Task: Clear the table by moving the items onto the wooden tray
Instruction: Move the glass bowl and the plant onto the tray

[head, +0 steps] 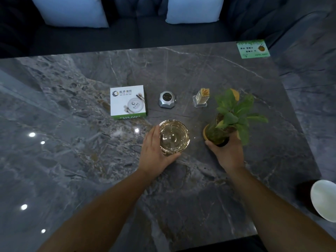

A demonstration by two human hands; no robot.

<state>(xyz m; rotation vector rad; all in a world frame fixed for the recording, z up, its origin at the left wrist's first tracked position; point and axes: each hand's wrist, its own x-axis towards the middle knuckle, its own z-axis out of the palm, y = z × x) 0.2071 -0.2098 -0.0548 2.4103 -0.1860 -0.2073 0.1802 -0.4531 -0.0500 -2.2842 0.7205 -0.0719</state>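
A clear glass ashtray (174,136) sits near the middle of the grey marble table (72,106), and my left hand (154,151) is wrapped around its left and near side. My right hand (227,153) grips the base of a small potted plant in a glass vase (231,119), which leans to the right. Farther back stand a white tissue box (128,101), a silver call button (167,99) and a clear toothpick holder (201,98). No wooden tray is in view.
A green card (253,49) lies at the table's far right corner. A white bowl (324,200) shows at the right edge, off the table. A dark sofa with two pale cushions (72,10) runs behind the table.
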